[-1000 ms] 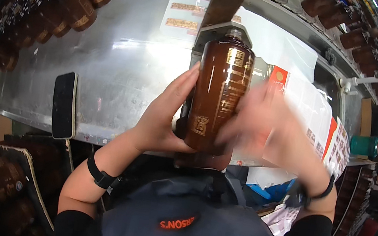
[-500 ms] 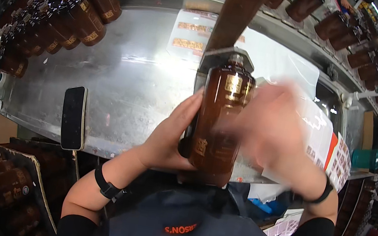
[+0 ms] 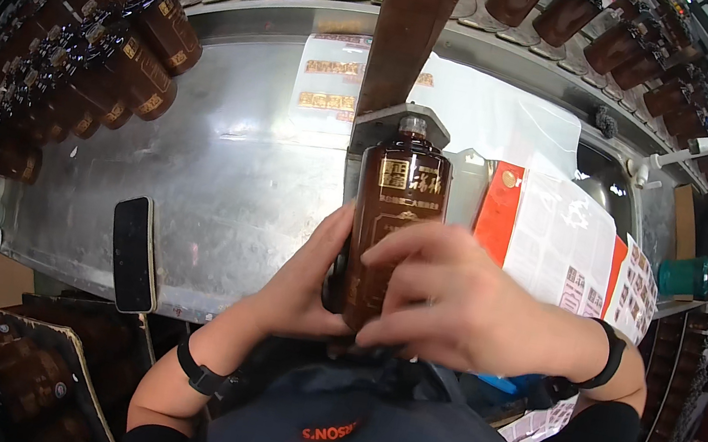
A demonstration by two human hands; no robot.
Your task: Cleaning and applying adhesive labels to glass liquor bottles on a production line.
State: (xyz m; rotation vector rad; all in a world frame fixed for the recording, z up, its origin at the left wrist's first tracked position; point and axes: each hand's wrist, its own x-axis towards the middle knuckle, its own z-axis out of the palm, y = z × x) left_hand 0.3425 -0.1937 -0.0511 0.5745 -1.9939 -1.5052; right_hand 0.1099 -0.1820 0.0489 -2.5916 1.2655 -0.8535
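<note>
The left hand (image 3: 303, 286) was closed on the left flank of a gold-printed brown bottle (image 3: 402, 194), its fingers lying along the side and its thumb bent toward the near end. The bottle was located between both hands at the near side of the steel tabletop (image 3: 221, 169), its transparent neck at the far end, beside a grey metal bracket (image 3: 378, 125). The right hand (image 3: 454, 297) arched over the bottle's near half from the right. Its forefinger and thumb tips stood apart, with the other fingers curled. Whether those tips touched the bottle's face could not be told.

On the left, a cluster of brown bottles (image 3: 156, 30) stood well apart from the left hand. A dark-screened phone (image 3: 135, 253) stood at the near edge, and steel surface extended between it and that hand. A brown post (image 3: 414, 33) bounded the space just beyond the bracket. Printed sheets (image 3: 558, 243) lay near the right hand on its far side. Farther right were a white tap (image 3: 693, 153) and a green jar (image 3: 685, 277), both well apart from the right hand.
</note>
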